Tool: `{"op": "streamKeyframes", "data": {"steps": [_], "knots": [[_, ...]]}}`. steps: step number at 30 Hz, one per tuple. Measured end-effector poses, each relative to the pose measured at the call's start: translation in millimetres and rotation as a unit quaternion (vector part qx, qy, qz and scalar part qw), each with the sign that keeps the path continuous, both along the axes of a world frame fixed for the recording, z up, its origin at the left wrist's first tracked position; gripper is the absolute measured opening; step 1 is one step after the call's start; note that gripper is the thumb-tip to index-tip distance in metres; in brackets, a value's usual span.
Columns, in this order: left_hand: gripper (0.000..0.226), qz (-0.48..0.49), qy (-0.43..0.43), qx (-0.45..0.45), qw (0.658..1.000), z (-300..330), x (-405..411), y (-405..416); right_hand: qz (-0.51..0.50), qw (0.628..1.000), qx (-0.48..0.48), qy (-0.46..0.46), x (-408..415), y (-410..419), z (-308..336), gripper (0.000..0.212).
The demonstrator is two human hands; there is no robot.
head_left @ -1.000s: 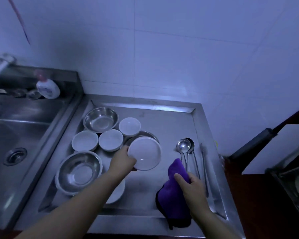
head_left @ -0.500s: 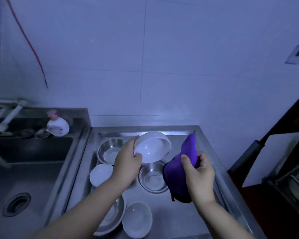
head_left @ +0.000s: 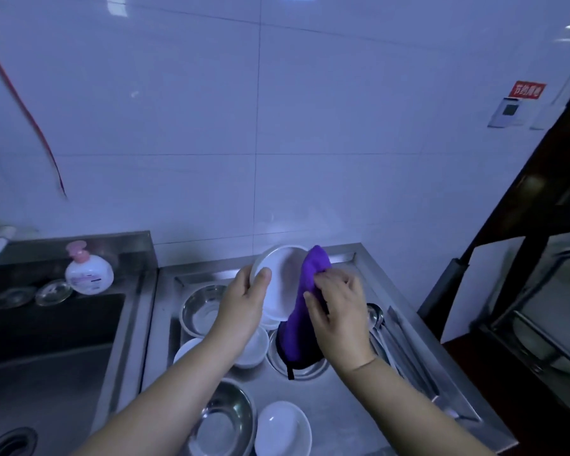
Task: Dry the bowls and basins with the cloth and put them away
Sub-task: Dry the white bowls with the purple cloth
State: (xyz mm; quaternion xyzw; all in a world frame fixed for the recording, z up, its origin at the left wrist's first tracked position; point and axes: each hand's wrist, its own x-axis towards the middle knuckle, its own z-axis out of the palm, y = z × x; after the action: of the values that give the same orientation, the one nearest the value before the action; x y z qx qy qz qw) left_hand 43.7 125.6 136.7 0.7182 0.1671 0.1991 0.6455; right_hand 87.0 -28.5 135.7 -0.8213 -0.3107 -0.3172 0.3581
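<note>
Left of the white bowl (head_left: pixel 282 284) sits a soap bottle (head_left: pixel 89 270) on the sink's (head_left: pixel 46 350) back ledge. Below the bowl, steel basins (head_left: pixel 202 312) and small white bowls (head_left: pixel 282 429) crowd the desk (head_left: pixel 343 406), leaving bare steel only toward its near right edge. The left hand (head_left: pixel 244 307) pinches the bowl's left rim, thumb on its face, holding it tilted on edge above the desk, its round face toward the camera. Against the bowl's right side, the right hand (head_left: pixel 338 311) clutches the purple cloth (head_left: pixel 305 304), whose long axis hangs vertical. Ladles (head_left: pixel 375 319) lie right of the bowl.
</note>
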Motion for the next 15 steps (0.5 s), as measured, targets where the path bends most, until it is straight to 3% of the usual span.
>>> {"op": "streamKeyframes", "data": {"steps": [3,6,11,15], "knots": [[0.026,0.032,0.004,0.025,0.999,-0.1,3.5,-3.4,-0.028,0.995,-0.097,-0.025,-6.3,6.6,-3.5,0.022],[0.026,0.037,-0.001,0.018,0.999,-1.5,7.8,-12.0,0.007,0.989,-0.148,-0.006,-9.2,9.4,-5.7,0.026],[0.028,0.045,0.002,-0.033,0.998,-0.8,19.4,-24.0,0.093,0.987,-0.116,0.057,-14.0,10.2,-8.1,0.025],[0.026,0.051,-0.014,-0.079,0.995,3.6,29.4,-33.9,0.145,0.981,-0.078,0.107,-14.6,10.7,-0.3,0.043]]}}
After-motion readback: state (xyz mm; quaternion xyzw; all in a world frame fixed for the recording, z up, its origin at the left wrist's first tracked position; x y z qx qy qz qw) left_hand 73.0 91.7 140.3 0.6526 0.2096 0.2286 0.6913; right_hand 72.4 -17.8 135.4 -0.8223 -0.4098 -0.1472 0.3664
